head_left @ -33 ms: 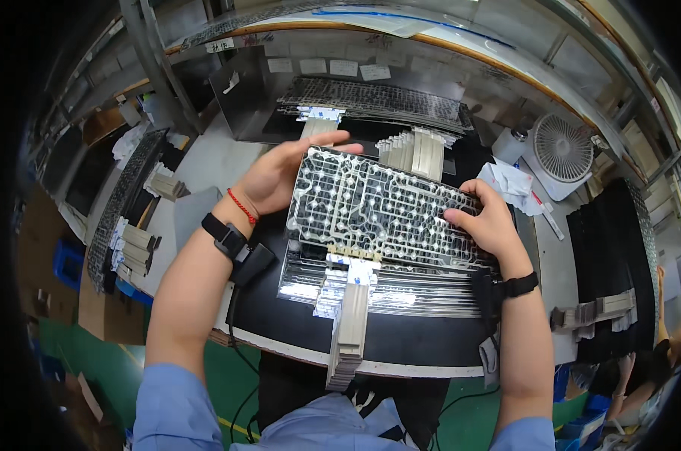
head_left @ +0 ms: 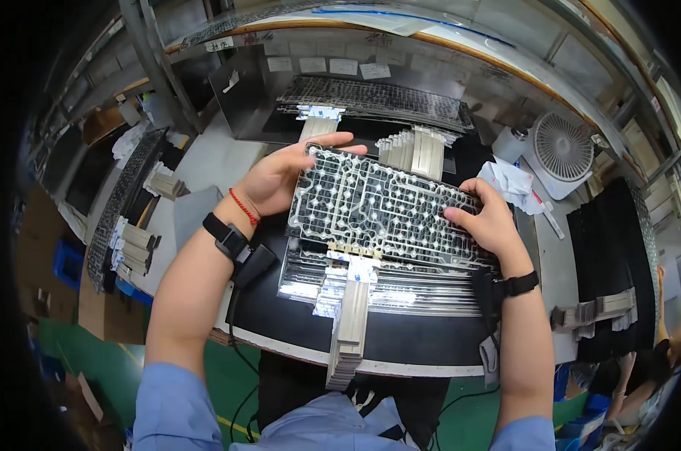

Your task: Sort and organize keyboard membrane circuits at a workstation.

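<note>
A keyboard membrane sheet [head_left: 389, 207], clear with pale circuit traces and rows of dots, is tilted up before me. My right hand [head_left: 491, 222] grips its right end, thumb on the front face and fingers curled round the upper edge. At the upper left corner, my left hand [head_left: 280, 177] pinches it with the thumb in front; the fingers reach behind the top edge. Beneath lies a stack of similar membrane sheets [head_left: 431, 293], fanned toward me. Their pale connector tails [head_left: 349, 327] hang past the table's front edge. How many sheets I hold cannot be told.
More membrane stacks lie at the back [head_left: 378, 98], at the left [head_left: 126, 218] and on the right [head_left: 615, 248]. A white fan [head_left: 562, 146], a bottle [head_left: 509, 144], crumpled white paper [head_left: 506, 180] and a marker [head_left: 549, 218] stand or lie at the back right. A co-worker's arm [head_left: 626, 379] shows at lower right.
My left thumb has come onto the front of the sheet's upper left corner. The sheet's left end has shifted slightly; my right hand has stayed put.
</note>
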### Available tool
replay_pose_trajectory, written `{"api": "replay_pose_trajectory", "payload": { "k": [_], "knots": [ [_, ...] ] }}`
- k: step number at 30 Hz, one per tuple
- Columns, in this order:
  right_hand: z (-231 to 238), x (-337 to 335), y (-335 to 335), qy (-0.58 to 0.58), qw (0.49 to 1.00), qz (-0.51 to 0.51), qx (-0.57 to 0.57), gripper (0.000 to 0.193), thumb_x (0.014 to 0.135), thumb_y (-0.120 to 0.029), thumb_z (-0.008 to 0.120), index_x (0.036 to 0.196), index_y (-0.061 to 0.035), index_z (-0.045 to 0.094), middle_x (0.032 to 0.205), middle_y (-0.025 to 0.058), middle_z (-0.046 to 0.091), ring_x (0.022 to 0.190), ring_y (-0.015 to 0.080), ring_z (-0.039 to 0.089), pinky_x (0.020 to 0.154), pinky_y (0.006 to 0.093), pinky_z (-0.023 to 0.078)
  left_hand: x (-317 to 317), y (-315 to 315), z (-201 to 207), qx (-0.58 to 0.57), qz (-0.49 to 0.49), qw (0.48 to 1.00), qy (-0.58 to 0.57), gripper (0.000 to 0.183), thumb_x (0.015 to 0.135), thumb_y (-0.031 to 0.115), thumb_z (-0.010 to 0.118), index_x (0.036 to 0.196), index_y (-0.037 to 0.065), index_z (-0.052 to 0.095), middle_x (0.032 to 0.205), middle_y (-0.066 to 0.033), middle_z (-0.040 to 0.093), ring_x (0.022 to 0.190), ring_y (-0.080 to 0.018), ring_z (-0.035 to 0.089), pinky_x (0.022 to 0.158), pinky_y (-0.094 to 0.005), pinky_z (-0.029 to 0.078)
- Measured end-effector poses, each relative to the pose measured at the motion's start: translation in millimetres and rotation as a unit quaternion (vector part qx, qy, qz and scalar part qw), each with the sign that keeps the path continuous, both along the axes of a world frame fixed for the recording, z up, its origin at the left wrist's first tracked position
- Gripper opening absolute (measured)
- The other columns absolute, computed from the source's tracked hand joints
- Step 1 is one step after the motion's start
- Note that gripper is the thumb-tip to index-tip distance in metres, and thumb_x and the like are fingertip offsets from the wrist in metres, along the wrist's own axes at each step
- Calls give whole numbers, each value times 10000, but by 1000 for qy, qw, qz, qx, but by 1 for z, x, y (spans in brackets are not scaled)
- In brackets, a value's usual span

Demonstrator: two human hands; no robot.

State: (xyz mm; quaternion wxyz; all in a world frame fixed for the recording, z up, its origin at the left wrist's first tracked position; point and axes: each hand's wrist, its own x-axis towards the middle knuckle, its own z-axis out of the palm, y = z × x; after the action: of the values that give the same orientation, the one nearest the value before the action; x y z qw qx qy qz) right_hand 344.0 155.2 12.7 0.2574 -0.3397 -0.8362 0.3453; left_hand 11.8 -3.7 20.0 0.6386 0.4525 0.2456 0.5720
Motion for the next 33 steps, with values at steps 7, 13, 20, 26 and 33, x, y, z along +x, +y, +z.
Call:
{"api": "replay_pose_trajectory", "payload": {
  "k": [7,13,20,26,33],
  "knots": [
    [-1,2,2,-35,994,-3,101,506,755,-341,871,1089,-10,685,1043,134,688,969,290,667,852,383,520,10,0,1,-71,81,988,108,586,959,26,624,1499,-13,401,1454,-168,539,1248,-213,611,1044,-348,526],
    [-2,3,5,-62,992,-6,107,477,758,-334,864,1056,-3,691,992,141,694,925,291,676,838,371,522,8,-1,-2,-87,79,993,27,471,997,77,618,1437,-14,476,1225,-96,686,1043,-137,694,910,-289,582],
    [-4,1,4,-32,997,-21,67,485,784,-354,843,1085,-7,688,1041,159,703,956,305,681,852,383,522,3,5,-12,-94,96,989,69,415,1005,69,603,1396,-17,496,1181,-88,698,1006,-131,702,891,-284,582],
    [-6,2,9,-55,992,-21,113,523,772,-386,854,1076,3,682,998,162,709,929,315,682,841,388,524,6,2,-10,-86,116,984,101,536,969,32,641,1465,-14,440,1222,-85,679,1024,-119,683,918,-282,560],
    [-8,5,11,-43,996,-11,74,517,791,-376,845,1094,7,676,1022,167,711,960,307,677,873,379,515,8,5,-12,-110,149,978,101,515,1015,89,603,1489,-6,423,1240,-97,672,1035,-129,684,921,-293,572]
  ]
}}
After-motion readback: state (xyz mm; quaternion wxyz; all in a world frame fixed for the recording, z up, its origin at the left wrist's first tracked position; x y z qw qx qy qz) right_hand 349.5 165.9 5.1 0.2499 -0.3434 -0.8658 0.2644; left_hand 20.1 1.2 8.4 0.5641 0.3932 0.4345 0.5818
